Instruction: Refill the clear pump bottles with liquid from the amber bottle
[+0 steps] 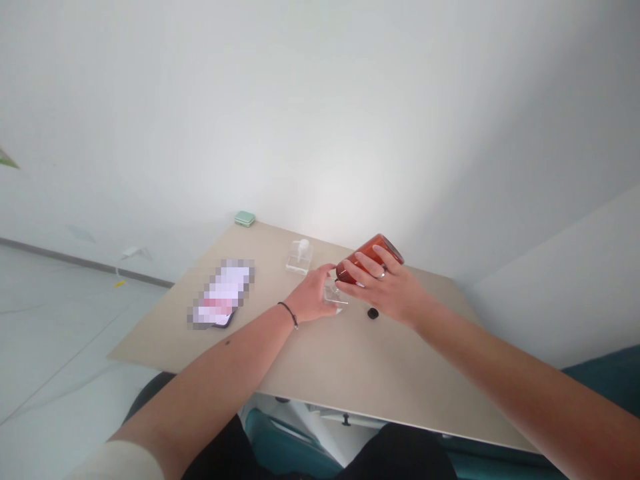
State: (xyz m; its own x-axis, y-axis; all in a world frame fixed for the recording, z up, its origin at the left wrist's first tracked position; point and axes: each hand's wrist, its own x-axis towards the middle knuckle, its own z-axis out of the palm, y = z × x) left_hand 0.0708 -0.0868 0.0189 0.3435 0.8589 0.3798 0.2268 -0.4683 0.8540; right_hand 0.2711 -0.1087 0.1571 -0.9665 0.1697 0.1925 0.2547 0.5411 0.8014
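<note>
My right hand (390, 287) is closed round a reddish-brown bottle (367, 259), which tilts with its base up to the right and its mouth end down to the left. Below that end, my left hand (311, 297) grips a clear square container (334, 293) standing at the table. The fingers of my right hand hide the bottle's mouth, and I cannot tell whether liquid is flowing. A small black cap (373, 313) lies on the table just right of the container.
Behind my left hand sits a clear holder (299, 260) with a white piece (303, 247) on it. A phone (223, 293) with a lit, blurred screen lies on the left of the beige table (320, 360). A mint-green case (245, 219) rests at the far corner, by the white wall (320, 120).
</note>
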